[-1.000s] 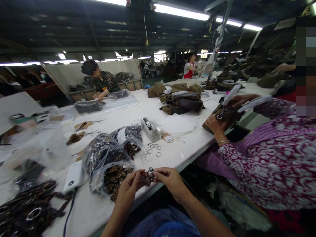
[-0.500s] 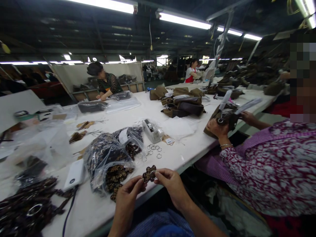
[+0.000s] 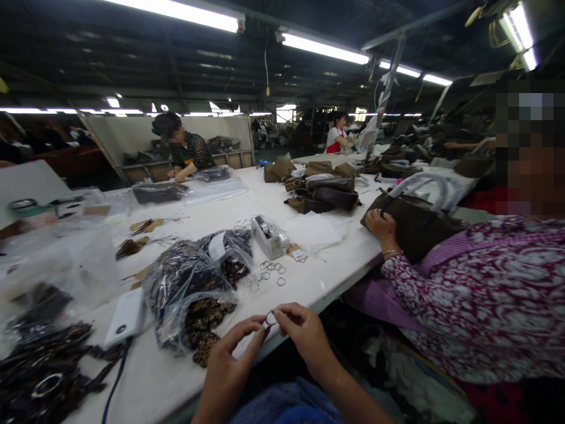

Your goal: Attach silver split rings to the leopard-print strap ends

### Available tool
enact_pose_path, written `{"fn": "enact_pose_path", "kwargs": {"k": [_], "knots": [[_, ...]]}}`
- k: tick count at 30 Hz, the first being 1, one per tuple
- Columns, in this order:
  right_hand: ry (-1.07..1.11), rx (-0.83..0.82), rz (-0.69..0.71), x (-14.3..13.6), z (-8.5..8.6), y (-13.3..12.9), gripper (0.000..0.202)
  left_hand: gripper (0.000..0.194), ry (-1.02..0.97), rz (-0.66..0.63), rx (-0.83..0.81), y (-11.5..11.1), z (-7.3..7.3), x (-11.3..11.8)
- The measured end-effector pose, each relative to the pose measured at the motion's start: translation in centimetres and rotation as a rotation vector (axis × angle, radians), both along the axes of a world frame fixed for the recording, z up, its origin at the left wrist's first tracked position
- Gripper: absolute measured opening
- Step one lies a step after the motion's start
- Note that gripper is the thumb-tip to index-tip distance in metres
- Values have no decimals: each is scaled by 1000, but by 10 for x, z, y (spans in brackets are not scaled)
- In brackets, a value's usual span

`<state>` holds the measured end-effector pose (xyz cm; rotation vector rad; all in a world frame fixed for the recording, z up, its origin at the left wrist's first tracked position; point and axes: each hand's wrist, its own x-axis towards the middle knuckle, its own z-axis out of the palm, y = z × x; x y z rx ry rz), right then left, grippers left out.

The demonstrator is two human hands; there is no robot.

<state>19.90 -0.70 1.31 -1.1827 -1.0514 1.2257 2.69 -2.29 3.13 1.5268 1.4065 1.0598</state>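
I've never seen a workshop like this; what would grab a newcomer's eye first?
Probably the shiny metal ring at low center, with the right hand gripping it and the left hand close beside it. Just beyond, to the left, a clear plastic bag bulges with leopard-print pieces. At the right, a co-worker in a bold patterned top has a dark handbag.

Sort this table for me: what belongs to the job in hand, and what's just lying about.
Apparently part of the job:
thin silver metal ring, in the right hand
small dark piece, in the left hand
loose silver metal rings
leopard-print pieces spilling from a clear plastic bag

Apparently lying about:
grey plastic tape dispenser
white rectangular device
fanned brown card tags
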Motion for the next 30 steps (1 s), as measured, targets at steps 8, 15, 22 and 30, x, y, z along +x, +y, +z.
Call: {"fn": "enact_pose_path", "kwargs": {"k": [8,15,22,30], "knots": [[55,-27,121,1,4,-5,38,28,-76,-37,-55,2,4,4],[61,-55,265,7,16,-7,38,30,-114,-162,-130,3,15,3],[379,-154,305,8,10,-10,46,31,-119,-171,-140,2,13,2],[414,-144,303,9,10,-8,42,32,-120,-157,-152,6,13,5]]}}
